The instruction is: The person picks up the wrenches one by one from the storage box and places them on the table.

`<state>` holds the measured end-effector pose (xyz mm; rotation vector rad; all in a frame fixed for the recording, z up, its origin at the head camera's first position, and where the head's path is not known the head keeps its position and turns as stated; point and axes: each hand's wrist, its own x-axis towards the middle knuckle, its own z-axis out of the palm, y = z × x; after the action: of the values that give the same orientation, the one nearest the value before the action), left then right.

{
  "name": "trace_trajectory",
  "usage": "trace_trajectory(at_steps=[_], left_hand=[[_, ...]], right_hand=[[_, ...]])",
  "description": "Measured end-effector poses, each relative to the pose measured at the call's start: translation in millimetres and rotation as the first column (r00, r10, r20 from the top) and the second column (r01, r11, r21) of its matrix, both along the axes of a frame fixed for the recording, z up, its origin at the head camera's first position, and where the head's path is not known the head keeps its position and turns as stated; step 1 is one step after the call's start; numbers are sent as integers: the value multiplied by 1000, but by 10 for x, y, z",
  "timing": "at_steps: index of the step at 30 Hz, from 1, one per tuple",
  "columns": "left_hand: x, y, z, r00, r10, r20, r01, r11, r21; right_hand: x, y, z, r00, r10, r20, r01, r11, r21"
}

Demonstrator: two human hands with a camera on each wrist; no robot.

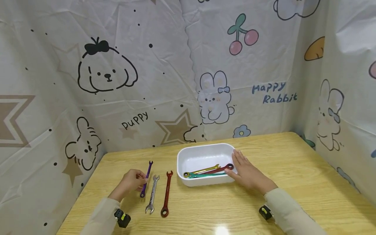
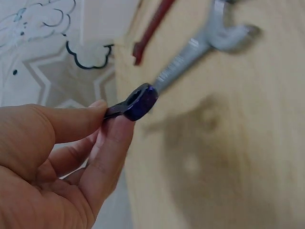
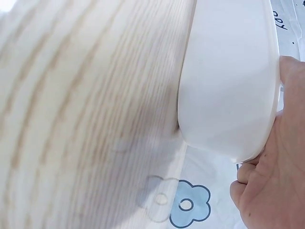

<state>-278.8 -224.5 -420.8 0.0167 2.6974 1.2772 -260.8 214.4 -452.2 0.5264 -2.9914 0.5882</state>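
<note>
- The left hand point(image 1: 130, 182) pinches a slim purple metal wrench point(image 1: 146, 179) between thumb and fingers, near the wrench's lower, ring-shaped end.
- In the left wrist view, the purple wrench's ring end point(image 2: 138, 102) juts out from between the thumb and the fingertips point(image 2: 116, 131), lifted above the tabletop with its shadow on the wood below it.
- The purple wrench lies lengthwise on the left part of the light wooden table point(image 1: 293, 169), its open end pointing away from the person.
- Just to its right lies a plain silver open-ended wrench point(image 1: 152, 194), and beside that a red wrench point(image 1: 166, 193) with a ring at the near end; the three run roughly parallel, close together but apart.
- The right hand point(image 1: 248, 173) rests with straight, relaxed fingers against the right wall of a white rounded rectangular plastic tub point(image 1: 188, 153), touching it without curling round anything.
- The right wrist view shows the tub's smooth white outer wall point(image 3: 228, 76) pressed against the palm point(image 3: 276, 167).
- Inside the tub lie three more wrenches, overlapping: a yellow-gold one point(image 1: 205, 169), a dark red one point(image 1: 220, 169) with its ring end near the right hand, and a teal-green one point(image 1: 205, 175) nearest the person.
- A pale cloth backdrop point(image 1: 176, 65) printed with puppies, rabbits, stars and cherries encloses the table on three sides.
</note>
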Motion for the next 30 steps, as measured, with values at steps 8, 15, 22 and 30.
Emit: trace_trajectory(at_steps=[8, 15, 22, 30], left_hand=[[85, -204, -165, 998, 31, 60, -26, 996, -89], [134, -271, -214, 996, 36, 88, -27, 994, -105], [134, -288, -284, 995, 45, 94, -36, 995, -96], [157, -273, -302, 996, 53, 78, -44, 993, -113]], right_hand=[[-5, -9, 9, 1000, 2, 8, -2, 1000, -1], [-20, -8, 13, 1000, 2, -3, -2, 1000, 3], [-10, -3, 17, 1000, 3, -4, -3, 1000, -1], [8, -12, 18, 1000, 1, 8, -1, 1000, -4]])
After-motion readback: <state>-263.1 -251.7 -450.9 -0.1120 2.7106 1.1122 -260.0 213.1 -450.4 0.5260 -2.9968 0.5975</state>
